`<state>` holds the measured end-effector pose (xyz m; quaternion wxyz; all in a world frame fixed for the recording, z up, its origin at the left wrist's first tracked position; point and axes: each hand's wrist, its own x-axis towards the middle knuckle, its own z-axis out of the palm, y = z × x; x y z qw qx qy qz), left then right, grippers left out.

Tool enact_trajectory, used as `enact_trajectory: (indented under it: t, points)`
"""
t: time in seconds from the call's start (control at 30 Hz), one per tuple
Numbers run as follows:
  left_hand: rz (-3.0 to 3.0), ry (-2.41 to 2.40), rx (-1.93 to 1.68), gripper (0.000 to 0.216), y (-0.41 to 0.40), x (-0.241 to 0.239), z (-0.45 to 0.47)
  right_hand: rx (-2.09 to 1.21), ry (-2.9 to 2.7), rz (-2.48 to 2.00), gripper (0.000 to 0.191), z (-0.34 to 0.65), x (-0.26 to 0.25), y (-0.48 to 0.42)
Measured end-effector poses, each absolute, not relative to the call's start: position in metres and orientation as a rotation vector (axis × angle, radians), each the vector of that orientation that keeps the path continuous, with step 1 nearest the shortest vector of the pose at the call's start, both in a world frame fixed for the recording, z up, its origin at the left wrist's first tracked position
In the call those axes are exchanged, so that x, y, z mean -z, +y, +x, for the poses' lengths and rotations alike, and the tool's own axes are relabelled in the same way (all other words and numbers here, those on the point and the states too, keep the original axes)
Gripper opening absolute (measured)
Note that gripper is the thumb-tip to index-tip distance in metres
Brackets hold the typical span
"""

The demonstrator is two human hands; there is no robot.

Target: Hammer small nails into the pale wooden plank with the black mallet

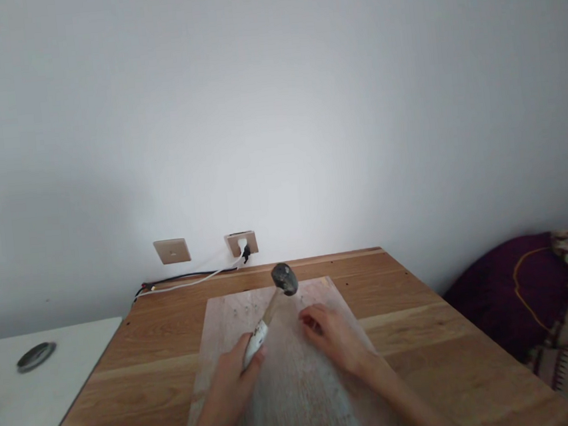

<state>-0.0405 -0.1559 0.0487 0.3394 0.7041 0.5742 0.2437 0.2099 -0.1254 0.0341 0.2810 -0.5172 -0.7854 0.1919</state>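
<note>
The left hand (235, 373) is clamped around the white grip of a mallet with a dark, rounded head and pale wooden shaft (271, 308), the head extending forward beyond the fingers. The right hand (335, 337), near the mallet head over a pale, worn rectangular board (286, 393), is loosely curled; fingertip contact cannot be determined.

The grip end of the mallet (285, 280) is hidden in the left hand (236, 370); the right hand (333, 337) is slightly blurred (whether it holds anything cannot be told). The bottom edge cuts off the board (291, 393) and both forearms (214, 417).
</note>
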Motion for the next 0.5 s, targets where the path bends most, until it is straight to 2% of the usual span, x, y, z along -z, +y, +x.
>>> enact_trajectory:
  t: [0.13,0.33,0.5]
  points:
    - [1.737,1.574,-0.763,0.043,-0.162,-0.049,-0.059,-0.511,-2.441,-1.153,0.036,0.163,-0.050,-0.138]
    - [1.676,1.608,-0.908,0.047,-0.166,-0.038,-0.084,-0.354,-2.709,-1.111,0.022,0.112,-0.070,-0.127]
    - [1.644,1.618,-0.908,0.049,-0.168,-0.035,-0.086,-0.378,-2.718,-1.184,0.024,0.088,-0.063,-0.119]
